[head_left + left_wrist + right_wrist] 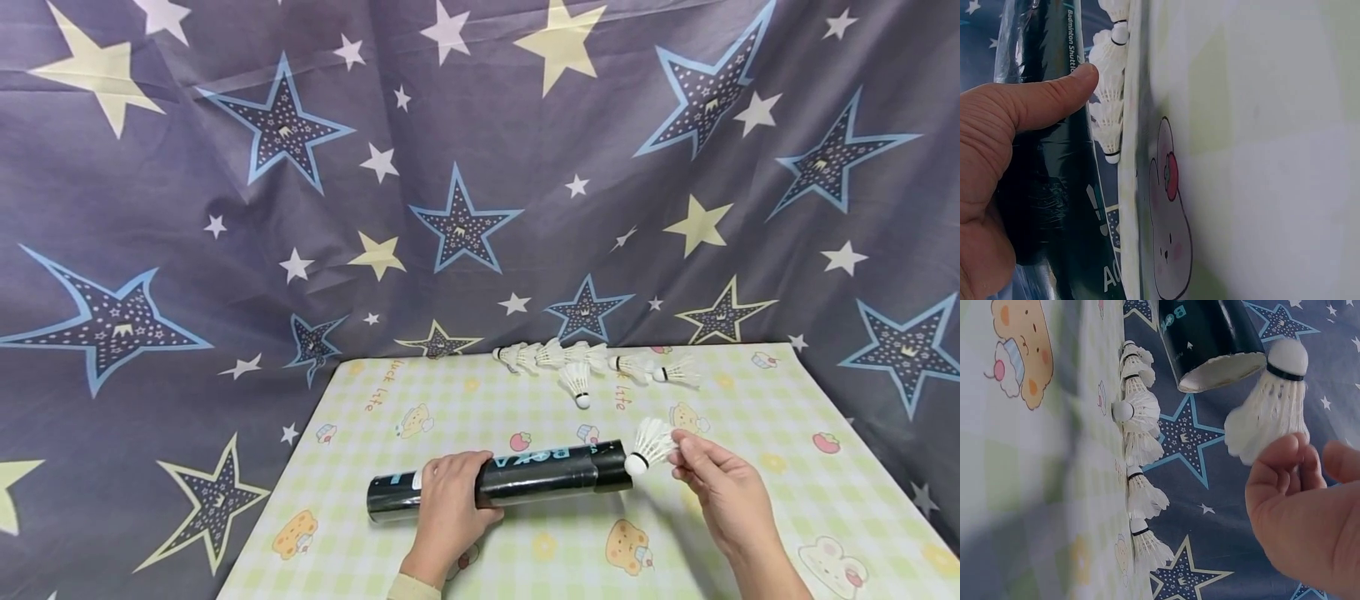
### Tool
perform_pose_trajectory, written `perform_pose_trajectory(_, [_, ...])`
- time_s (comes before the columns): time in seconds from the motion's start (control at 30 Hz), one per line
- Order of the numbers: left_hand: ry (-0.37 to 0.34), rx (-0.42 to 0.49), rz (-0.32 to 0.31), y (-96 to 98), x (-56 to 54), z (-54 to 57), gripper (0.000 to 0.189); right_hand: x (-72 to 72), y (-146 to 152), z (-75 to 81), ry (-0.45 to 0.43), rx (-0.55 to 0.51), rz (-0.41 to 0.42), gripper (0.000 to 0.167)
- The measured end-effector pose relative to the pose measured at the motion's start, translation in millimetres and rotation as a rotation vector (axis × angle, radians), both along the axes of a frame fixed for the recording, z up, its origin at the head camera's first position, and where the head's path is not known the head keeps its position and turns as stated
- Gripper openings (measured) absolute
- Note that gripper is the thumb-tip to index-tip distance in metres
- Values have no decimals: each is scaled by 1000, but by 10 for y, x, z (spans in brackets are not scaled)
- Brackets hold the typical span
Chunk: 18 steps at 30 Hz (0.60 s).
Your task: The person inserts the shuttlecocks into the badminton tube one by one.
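My left hand (pixel 452 506) grips a black shuttlecock tube (pixel 542 477) around its middle, thumb on the near side. The tube lies roughly level across the front of the table, with blue lettering along it. In the right wrist view its right end is an open mouth with a pale rim. My right hand (pixel 723 492) pinches a white shuttlecock (pixel 652 446) by the edge of its feather skirt. The cork (pixel 1288 357) of that shuttlecock points toward the tube and overlaps the mouth's edge in the head view.
Several more shuttlecocks (pixel 550 353) lie in a row along the table's back edge. One shuttlecock (pixel 577 383) lies in front of that row, cork toward me. A green checked cloth (pixel 750 417) with cartoon prints covers the table. Behind hangs a dark star-patterned curtain (pixel 517 125).
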<state>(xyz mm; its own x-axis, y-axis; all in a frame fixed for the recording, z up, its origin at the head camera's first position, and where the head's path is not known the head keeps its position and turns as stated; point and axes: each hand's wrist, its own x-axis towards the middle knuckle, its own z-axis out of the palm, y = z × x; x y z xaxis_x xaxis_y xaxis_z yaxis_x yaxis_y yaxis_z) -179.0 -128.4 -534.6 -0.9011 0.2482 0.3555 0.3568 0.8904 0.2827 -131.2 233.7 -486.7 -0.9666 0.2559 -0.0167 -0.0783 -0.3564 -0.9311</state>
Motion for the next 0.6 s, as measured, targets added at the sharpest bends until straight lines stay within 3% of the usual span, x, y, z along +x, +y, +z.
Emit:
perform_pose_trajectory(0.23, [9,9,1,-6,3,1,85,-6,-26,-1,-18,-131,-105,18])
perform_pose_trajectory(0.5, [17,36,26,-17,6,21,86,15,-129,-87,-77,-107,-34,19])
perform_pose_trajectory(0.6, [14,30,14,-9,13,19,86,20,-170,-100,-89,-39,8,20])
